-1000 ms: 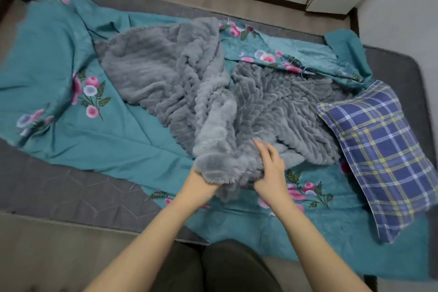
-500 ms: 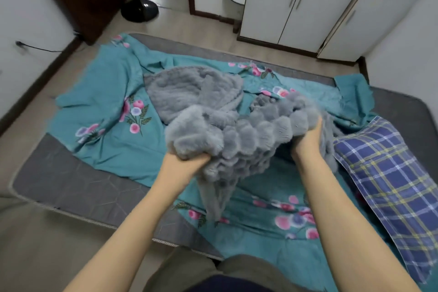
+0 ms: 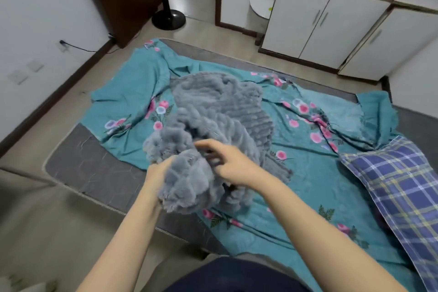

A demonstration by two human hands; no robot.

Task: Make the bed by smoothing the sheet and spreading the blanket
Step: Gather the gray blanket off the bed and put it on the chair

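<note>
A fluffy grey blanket (image 3: 220, 106) lies bunched in the middle of the bed, and its near end is lifted off the sheet. My left hand (image 3: 157, 170) grips that lifted bunch from below, half buried in the pile. My right hand (image 3: 233, 165) is close beside it on the same bunch. Its fingers point left into the folds and are blurred, so its hold is unclear. The teal floral sheet (image 3: 308, 173) lies wrinkled and askew over the grey mattress (image 3: 94, 168), leaving the near left corner bare.
A blue plaid pillow (image 3: 398, 187) lies at the right end of the bed. White cabinets (image 3: 320, 23) stand beyond the bed, and a black fan base (image 3: 168, 19) is on the floor at the far left. Bare floor runs along the left and near sides.
My right hand has let go of the blanket's right part and moved left, close to my left hand. The lifted bunch has dropped lower, and my view has pulled back.
</note>
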